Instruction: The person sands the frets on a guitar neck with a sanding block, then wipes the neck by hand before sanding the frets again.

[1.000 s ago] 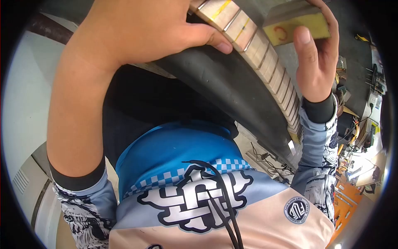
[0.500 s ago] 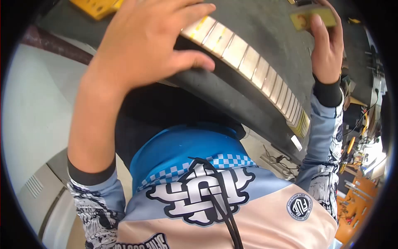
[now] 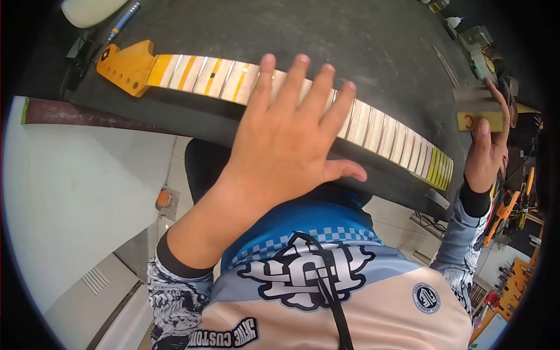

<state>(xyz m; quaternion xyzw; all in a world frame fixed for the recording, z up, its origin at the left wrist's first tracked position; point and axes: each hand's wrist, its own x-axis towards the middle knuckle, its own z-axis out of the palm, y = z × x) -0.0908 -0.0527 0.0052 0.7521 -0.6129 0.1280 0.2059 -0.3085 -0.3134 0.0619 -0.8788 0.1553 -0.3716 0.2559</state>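
A guitar neck (image 3: 382,129) lies across the dark bench, its amber headstock (image 3: 129,67) to the left. Pale strips cover much of the fretboard between the metal frets, with yellow bands near the headstock and yellow-green ones at the far right end. My left hand (image 3: 286,137) is spread over the middle of the fretboard and hides part of it; whether the palm presses down I cannot tell. Off the neck's right end, my right hand (image 3: 487,154) grips a yellowish sanding block (image 3: 481,121) with a curved mark on its side and a grey upper face.
A blue pen-like tool (image 3: 123,22) and a whitish rounded object (image 3: 90,10) sit at the upper left. Bottles and small tools line the bench's right side, near a thin metal strip (image 3: 445,67). An orange tool panel (image 3: 516,297) stands at the lower right.
The view has shifted, so the headstock and whole neck now show. My left hand has come down along the fretboard with fingers spread. My right hand still holds the block.
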